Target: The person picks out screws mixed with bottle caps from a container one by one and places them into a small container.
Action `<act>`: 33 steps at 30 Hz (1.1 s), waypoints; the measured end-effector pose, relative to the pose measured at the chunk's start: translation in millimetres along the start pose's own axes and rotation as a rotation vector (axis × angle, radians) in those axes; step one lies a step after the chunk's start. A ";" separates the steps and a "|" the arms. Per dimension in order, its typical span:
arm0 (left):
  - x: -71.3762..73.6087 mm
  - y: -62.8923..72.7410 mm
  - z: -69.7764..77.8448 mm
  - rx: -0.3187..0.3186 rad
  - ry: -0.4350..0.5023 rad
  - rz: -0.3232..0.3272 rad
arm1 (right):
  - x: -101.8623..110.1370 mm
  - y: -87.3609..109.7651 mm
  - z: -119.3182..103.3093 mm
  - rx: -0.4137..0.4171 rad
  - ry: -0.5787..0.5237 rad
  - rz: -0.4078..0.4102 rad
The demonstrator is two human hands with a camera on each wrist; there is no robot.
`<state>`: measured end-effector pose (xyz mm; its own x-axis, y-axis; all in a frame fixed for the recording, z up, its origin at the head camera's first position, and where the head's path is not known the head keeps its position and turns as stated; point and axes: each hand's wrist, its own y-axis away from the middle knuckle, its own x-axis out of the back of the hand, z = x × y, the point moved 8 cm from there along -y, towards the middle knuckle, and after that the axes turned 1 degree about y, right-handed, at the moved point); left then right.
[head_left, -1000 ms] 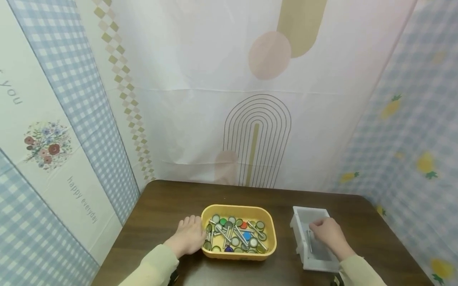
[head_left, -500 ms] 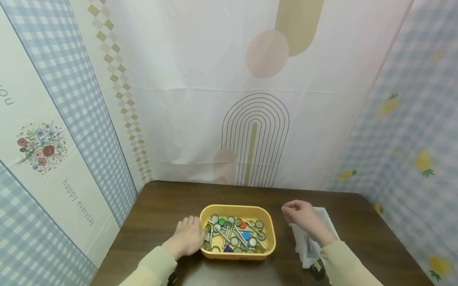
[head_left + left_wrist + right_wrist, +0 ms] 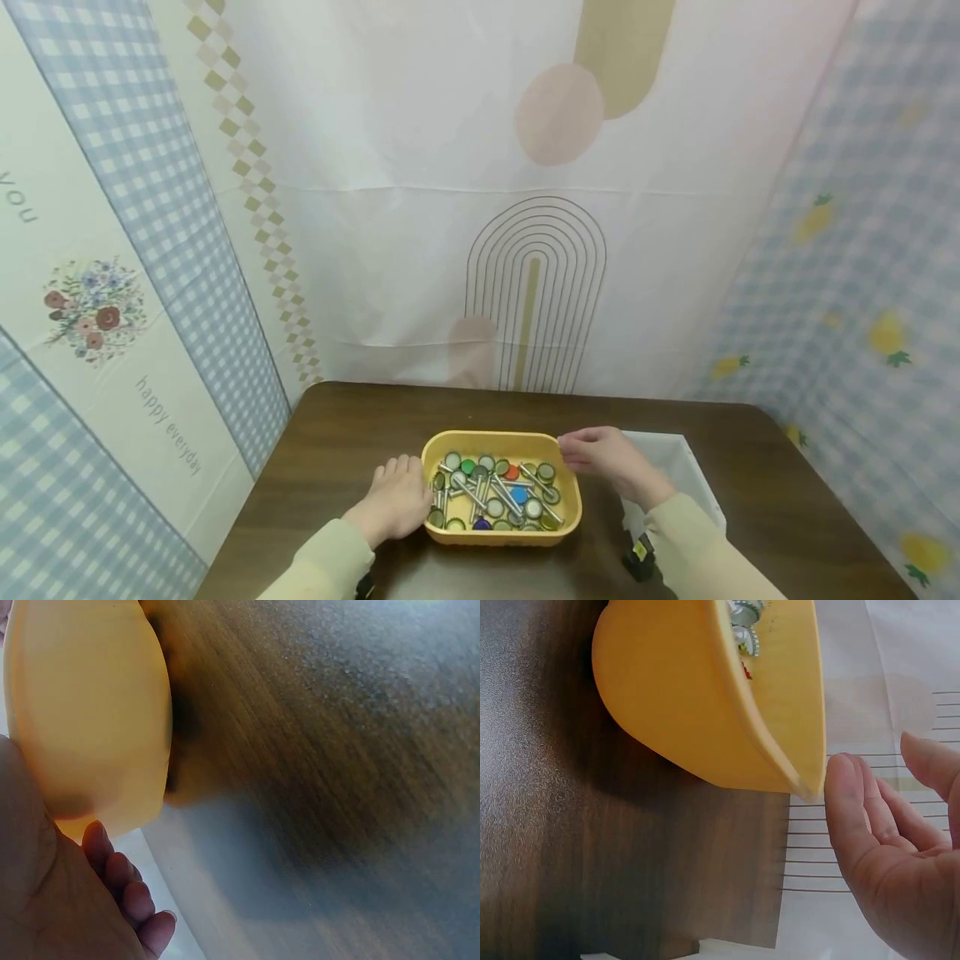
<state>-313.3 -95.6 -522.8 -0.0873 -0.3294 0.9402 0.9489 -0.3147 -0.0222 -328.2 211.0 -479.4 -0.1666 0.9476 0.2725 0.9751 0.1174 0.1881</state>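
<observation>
A yellow plastic bin (image 3: pixel 498 539) sits on the table, holding a mix of bottle caps (image 3: pixel 519 495) and slim silver metal rods like nails or screws (image 3: pixel 506 495). Against the bin's left side rests my left hand (image 3: pixel 397 497), its fingers loosely extended; the left wrist view has the palm (image 3: pixel 45 892) beside the yellow wall. My right hand (image 3: pixel 609 458) is at the bin's far right corner. In the right wrist view its fingers (image 3: pixel 847 795) reach close to the rim, thumb apart from them, and nothing is between them.
To the right stands a white tray (image 3: pixel 703 479), partly covered by the right forearm and sleeve (image 3: pixel 693 533). The brown wooden table (image 3: pixel 360 408) ends at a patterned cloth hanging (image 3: pixel 390 275) behind. A checked cloth (image 3: pixel 885 250) hangs at the right.
My right hand has left the white tray, where a thin metal piece lies in the earlier frames, and moved left to the yellow bin's corner. The left hand has stayed put.
</observation>
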 end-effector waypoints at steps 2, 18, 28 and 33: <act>-2.0 -0.2 -1.3 0.002 -0.005 0.008 | -3.4 0.1 1.1 0.002 0.016 -0.005; -0.2 1.7 1.4 0.007 -0.006 0.019 | -54.0 -18.3 -4.6 0.112 0.566 0.074; -0.6 0.3 0.4 0.005 0.009 0.020 | -66.0 -25.0 0.1 0.146 0.676 0.131; -3.1 -2.0 -1.1 0.009 0.025 0.019 | -70.6 -27.8 -0.8 0.200 0.777 0.174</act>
<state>-315.2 -94.9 -526.1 -0.0766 -0.3575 0.9308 0.9532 -0.3000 -0.0368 -343.6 140.6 -503.2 0.0073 0.4894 0.8720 0.9917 0.1081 -0.0690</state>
